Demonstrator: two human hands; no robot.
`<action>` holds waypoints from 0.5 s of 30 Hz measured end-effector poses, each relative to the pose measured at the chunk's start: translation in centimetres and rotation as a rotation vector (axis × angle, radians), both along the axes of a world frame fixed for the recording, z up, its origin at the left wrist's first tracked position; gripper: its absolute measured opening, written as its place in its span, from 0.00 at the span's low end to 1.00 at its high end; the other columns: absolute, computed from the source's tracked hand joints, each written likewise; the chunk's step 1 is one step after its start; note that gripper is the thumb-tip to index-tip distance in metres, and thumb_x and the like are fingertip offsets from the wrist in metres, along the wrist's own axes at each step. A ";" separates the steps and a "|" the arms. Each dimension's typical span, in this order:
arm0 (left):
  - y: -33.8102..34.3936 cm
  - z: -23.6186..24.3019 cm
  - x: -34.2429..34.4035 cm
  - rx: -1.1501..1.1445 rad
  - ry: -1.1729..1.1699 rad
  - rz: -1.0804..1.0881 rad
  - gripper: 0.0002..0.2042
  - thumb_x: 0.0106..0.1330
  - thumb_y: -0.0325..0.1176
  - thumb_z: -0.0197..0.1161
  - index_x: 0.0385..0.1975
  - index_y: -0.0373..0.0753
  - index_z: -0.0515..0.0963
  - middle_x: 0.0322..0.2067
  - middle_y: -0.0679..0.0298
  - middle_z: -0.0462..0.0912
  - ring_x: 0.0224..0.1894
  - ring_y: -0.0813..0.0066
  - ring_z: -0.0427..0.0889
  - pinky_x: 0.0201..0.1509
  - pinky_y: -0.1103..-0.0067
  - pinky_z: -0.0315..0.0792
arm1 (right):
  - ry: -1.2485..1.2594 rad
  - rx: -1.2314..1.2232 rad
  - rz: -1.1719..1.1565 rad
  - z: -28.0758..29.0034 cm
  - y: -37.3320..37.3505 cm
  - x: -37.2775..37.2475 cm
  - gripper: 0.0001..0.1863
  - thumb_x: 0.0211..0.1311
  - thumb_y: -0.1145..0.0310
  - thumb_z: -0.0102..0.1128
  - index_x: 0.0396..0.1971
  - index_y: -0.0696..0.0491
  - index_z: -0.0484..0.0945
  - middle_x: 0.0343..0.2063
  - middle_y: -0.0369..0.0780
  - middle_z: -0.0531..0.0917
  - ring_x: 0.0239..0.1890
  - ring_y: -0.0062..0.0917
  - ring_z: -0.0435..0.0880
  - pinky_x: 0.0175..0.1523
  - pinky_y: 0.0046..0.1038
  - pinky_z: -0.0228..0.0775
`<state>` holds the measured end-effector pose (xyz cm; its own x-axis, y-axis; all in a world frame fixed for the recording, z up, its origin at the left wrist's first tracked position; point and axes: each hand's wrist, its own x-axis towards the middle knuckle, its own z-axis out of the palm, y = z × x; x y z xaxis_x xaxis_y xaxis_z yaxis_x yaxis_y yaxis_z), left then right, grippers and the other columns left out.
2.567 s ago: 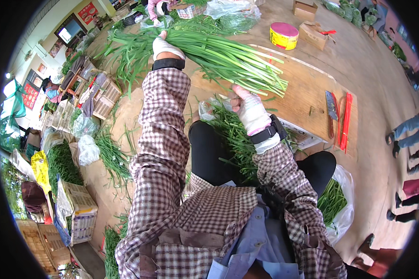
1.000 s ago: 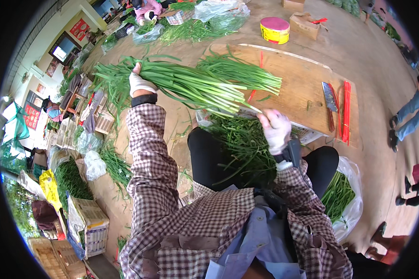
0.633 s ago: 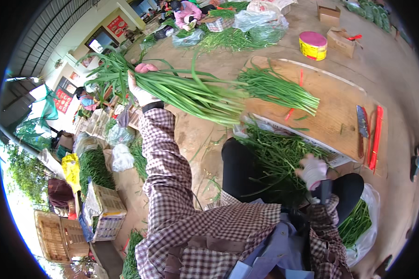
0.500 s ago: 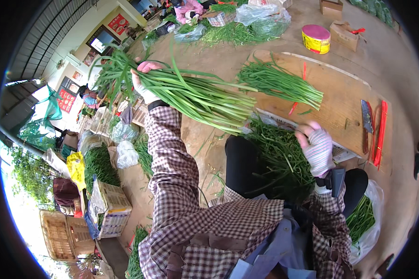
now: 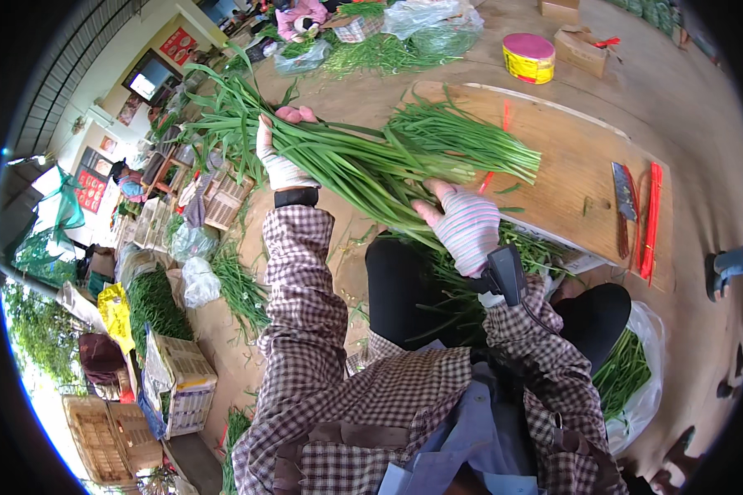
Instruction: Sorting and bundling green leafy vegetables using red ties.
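My left hand (image 5: 286, 158), in a glove with bare fingertips, is closed around a long bunch of green garlic chives (image 5: 338, 169). The leafy tips spread out to the left, and the pale stalk ends point right. At those ends, my right hand (image 5: 469, 231), in a striped fingerless glove, has its fingers closed on the stalks. Just beyond, a second chive bundle (image 5: 470, 142) lies on the wooden board (image 5: 565, 177), with a red tie strip beneath it. Loose chives (image 5: 450, 285) are heaped below my right hand, partly hidden by it.
On the board's right side lie a knife (image 5: 623, 198) and red tie strips (image 5: 652, 223). A yellow tub (image 5: 528, 58) and a cardboard box (image 5: 582, 48) stand beyond it. A bag of chives (image 5: 623, 375) sits by my right knee; crates (image 5: 191, 384) stand at left.
My right hand has moved up and left from above the loose chives to the bunch's stalk ends. The left hand still holds the bunch. The whole view has shifted slightly.
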<state>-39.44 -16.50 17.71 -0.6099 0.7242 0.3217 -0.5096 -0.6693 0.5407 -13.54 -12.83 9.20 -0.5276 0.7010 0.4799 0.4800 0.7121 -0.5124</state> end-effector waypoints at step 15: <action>-0.9 -2.2 0.3 0.060 -0.059 -0.139 0.16 0.59 0.48 0.60 0.26 0.41 0.70 0.25 0.66 0.74 0.33 0.67 0.75 0.43 0.71 0.71 | 0.581 -0.258 0.262 -2.4 -0.3 4.8 0.05 0.51 0.74 0.60 0.30 0.56 0.79 0.30 0.42 0.81 0.34 0.33 0.80 0.40 0.29 0.71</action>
<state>-39.19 -17.36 15.47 -0.5241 0.7837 0.3335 -0.6290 -0.6202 0.4687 -8.75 -13.16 6.79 -0.4029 0.7149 0.5715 -0.0957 0.5881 -0.8031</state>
